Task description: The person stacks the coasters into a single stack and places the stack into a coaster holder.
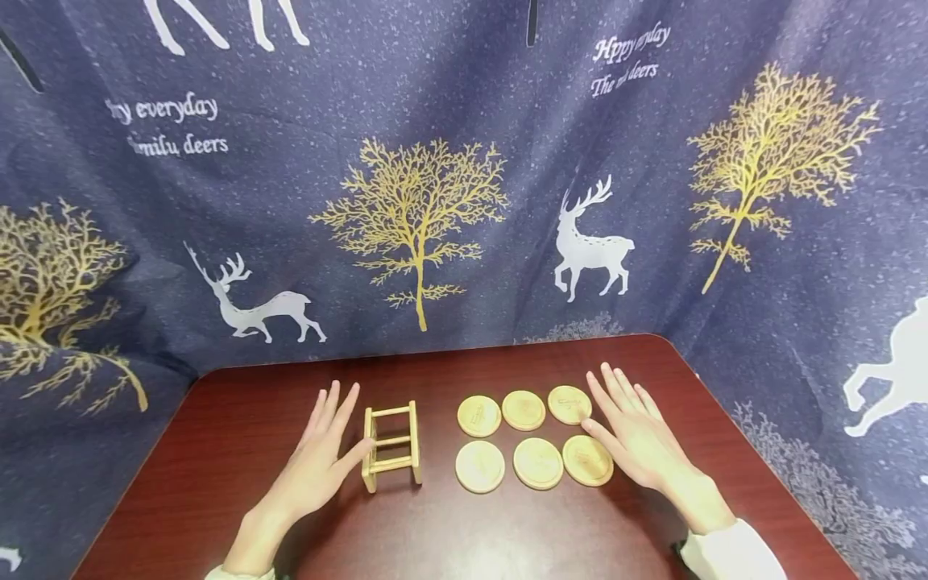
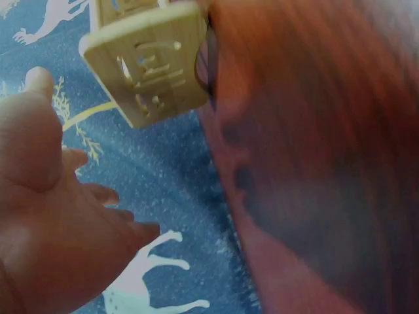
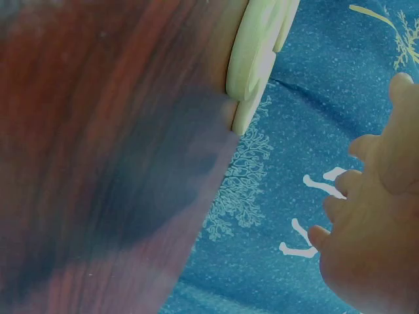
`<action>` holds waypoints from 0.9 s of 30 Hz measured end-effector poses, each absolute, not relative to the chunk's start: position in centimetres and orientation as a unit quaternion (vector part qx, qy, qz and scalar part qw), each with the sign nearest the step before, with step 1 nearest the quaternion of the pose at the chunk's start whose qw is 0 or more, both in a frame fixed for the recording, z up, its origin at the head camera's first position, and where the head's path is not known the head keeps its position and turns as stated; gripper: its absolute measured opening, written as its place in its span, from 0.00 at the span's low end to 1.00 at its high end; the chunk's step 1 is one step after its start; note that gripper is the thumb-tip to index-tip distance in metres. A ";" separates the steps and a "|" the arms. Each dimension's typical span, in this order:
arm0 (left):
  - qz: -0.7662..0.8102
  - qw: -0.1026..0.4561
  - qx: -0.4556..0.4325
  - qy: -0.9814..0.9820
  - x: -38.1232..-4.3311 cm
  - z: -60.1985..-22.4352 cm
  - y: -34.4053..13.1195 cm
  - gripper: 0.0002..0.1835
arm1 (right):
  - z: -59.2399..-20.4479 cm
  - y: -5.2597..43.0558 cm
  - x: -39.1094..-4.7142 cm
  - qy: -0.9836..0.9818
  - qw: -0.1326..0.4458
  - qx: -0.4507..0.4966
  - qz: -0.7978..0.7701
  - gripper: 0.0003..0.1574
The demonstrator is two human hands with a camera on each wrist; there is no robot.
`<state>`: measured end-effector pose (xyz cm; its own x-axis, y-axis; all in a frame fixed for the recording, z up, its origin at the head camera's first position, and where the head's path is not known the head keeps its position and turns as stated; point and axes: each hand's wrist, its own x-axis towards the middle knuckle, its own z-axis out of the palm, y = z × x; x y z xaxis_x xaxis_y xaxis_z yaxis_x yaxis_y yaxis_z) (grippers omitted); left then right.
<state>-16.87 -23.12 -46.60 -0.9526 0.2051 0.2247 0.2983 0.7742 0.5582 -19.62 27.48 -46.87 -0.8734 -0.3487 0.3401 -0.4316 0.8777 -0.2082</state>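
A small wooden coaster holder (image 1: 392, 463) with side panels and connecting rods stands on the table, left of centre. My left hand (image 1: 319, 459) is beside it, fingers spread and straight, its thumb overlapping the holder's left side in the head view. The left wrist view shows the holder's panel (image 2: 147, 72) with cut-out slots, apart from the hand. To the right, several round wooden coasters lie flat in two rows of three, among them a front-left coaster (image 1: 480, 466). My right hand (image 1: 641, 439), fingers straight and holding nothing, is next to the right-end coasters (image 1: 588, 461).
The dark red-brown table (image 1: 464, 532) has rounded far corners. Behind it and at both sides hangs a blue cloth (image 1: 464, 80) printed with white deer and golden trees. Both hands cast shadows on the tabletop.
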 end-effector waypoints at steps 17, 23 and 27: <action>-0.461 -0.008 -0.075 -0.884 -16.4 -49.0 -20.4 0.63 | -47.8 27.7 -18.1 -0.944 0.150 0.219 0.195 0.44; -0.476 -0.022 -0.052 -0.877 -16.6 -49.4 -20.1 0.60 | -47.9 27.8 -17.8 -0.944 0.145 0.211 0.210 0.44; -0.492 -0.023 -0.054 -0.868 -16.8 -49.5 -20.2 0.59 | -47.9 27.9 -17.8 -0.944 0.138 0.204 0.218 0.44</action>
<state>-16.78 -20.17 -49.54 -0.9931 0.1166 0.0123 0.0704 0.5094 0.8576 -17.78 27.86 -47.87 -0.8785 -0.3252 0.3499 -0.4456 0.8218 -0.3551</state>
